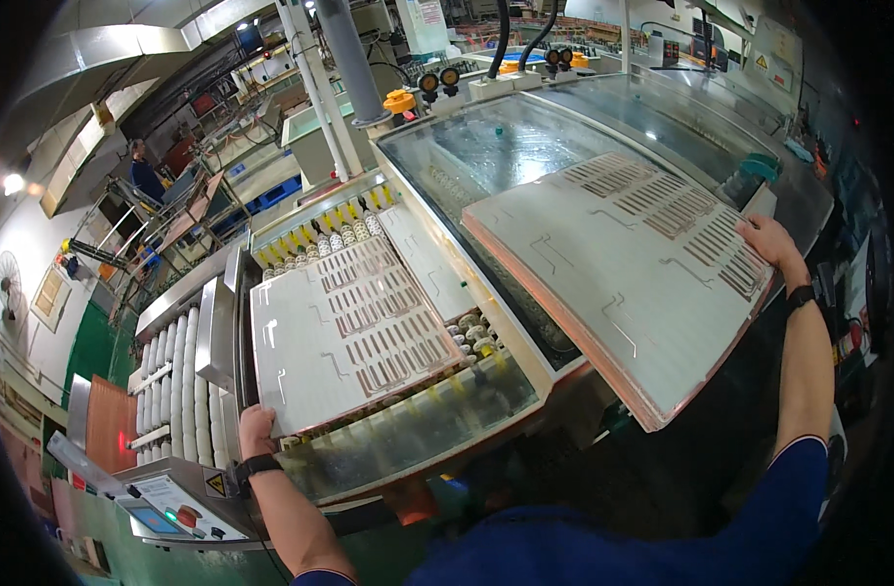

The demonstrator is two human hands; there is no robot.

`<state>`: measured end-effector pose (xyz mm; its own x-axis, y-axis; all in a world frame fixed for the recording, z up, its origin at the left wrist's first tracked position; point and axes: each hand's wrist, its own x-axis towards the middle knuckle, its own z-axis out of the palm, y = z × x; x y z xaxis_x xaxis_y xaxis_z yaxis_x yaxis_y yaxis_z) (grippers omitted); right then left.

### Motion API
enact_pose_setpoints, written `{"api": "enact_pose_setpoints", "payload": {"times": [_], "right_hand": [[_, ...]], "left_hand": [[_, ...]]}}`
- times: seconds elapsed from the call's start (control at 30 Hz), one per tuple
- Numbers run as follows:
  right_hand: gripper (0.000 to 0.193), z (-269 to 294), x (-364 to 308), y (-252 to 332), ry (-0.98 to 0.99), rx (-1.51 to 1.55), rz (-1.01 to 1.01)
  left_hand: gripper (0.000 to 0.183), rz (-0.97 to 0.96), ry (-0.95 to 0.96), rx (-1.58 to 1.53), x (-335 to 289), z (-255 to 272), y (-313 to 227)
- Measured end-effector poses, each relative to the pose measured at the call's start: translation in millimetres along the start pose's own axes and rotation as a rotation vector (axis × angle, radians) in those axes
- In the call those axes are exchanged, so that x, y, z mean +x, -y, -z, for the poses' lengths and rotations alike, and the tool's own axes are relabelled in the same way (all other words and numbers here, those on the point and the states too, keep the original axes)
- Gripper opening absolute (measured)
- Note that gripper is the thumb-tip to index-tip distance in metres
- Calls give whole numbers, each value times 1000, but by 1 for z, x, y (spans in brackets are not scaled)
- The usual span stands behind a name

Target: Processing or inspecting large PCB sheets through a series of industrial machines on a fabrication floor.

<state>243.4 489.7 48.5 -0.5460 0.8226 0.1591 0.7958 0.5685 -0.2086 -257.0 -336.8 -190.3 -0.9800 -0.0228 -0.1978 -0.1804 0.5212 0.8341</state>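
Observation:
A pale circuit board panel [305, 337] with rows of copper-coloured slots lies over the wheeled rollers of the machine. My left hand [257, 430] has its fingers curled at that panel's near left corner. To the right, a stack of similar panels [584, 254] with copper edges rests tilted on the machine's clear cover. My right hand [771, 244] grips the stack's right edge, fingers on top; how many sheets it grasps is hidden. Another pale panel [418, 249] lies on the rollers behind the first one.
The clear cover [437, 137] spans the machine at the back right. White rollers [178, 391] and a copper-coloured sheet [107, 415] are at the left, above a control panel [173, 508]. A grey pipe [349, 59] rises behind. A person [146, 174] is far left.

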Motion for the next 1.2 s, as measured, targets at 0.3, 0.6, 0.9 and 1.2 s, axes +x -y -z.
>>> {"api": "enact_pose_setpoints", "payload": {"times": [0.3,0.6,0.9,1.2], "right_hand": [[66,-3,0,4,34,-26,-58],[66,-2,-1,-10,15,-48,-48],[66,-7,8,-9,29,-24,-5],[62,-9,8,-11,12,-46,8]], "left_hand": [[32,85,-238,-126,59,-19,51],[23,200,-212,-37,52,-48,23],[41,-283,-185,557,-27,-76,-47],[80,-839,409,677,-69,-171,-102]]}}
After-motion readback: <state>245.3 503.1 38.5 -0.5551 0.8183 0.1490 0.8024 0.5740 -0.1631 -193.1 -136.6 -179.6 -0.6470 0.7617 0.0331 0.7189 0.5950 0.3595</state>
